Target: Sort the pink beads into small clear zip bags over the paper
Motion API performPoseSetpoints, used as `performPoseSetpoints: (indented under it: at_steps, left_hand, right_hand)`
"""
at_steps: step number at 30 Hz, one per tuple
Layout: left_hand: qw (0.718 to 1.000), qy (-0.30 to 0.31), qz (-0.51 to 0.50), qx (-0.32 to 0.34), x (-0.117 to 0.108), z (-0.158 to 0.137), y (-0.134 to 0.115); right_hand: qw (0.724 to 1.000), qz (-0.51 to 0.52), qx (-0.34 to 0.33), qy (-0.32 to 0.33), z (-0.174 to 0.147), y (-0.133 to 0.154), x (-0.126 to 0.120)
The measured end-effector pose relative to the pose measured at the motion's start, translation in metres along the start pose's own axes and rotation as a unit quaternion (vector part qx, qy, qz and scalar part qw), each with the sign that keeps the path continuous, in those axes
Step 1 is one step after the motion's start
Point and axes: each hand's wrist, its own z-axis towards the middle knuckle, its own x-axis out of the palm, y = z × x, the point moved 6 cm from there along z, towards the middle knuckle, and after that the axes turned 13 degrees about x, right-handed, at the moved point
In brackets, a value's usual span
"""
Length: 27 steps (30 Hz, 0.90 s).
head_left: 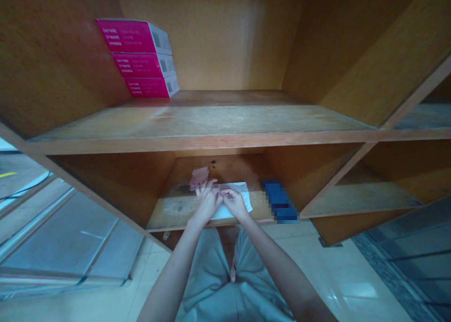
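Both my hands are inside the lower cubby, close together over a white sheet [243, 188] that looks like paper or thin cloth. My left hand [208, 201] lies palm down at the sheet's left side, its fingers spread. Its fingertips reach the edge of a crumpled pinkish piece [199, 175], whose material I cannot make out. My right hand [234, 202] is over the sheet, thumb and fingers pinched together beside the left hand. Whatever sits in that pinch is too small to name.
A dark blue, pixelated object [280, 201] lies right of the sheet. Three stacked pink boxes [146, 64] stand on the upper shelf [225, 118]. That shelf's front edge runs above my hands. Wooden dividers flank the cubby, and a glass case [88, 247] stands at the left.
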Motion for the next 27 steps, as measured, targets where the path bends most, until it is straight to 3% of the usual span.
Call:
performPoseSetpoints:
  at_steps: [6,14,23,27]
  left_hand:
    - [1.0,-0.002,0.009,-0.001,-0.004,0.001,-0.003]
    - [1.0,-0.005,0.02,-0.014,-0.007,0.001,-0.003]
    - [0.999,0.017,0.025,-0.022,-0.011,0.0,-0.003]
    - [0.999,0.008,0.029,-0.019,-0.016,0.002,-0.003]
  right_hand:
    - [1.0,-0.011,0.005,0.004,0.0,-0.003,0.002]
    - [0.999,-0.014,0.03,-0.041,0.0,-0.003,-0.003]
    - [0.995,0.006,-0.07,-0.066,-0.004,0.011,-0.007]
    - [0.993,-0.015,-0.112,-0.047,-0.007,0.018,-0.008]
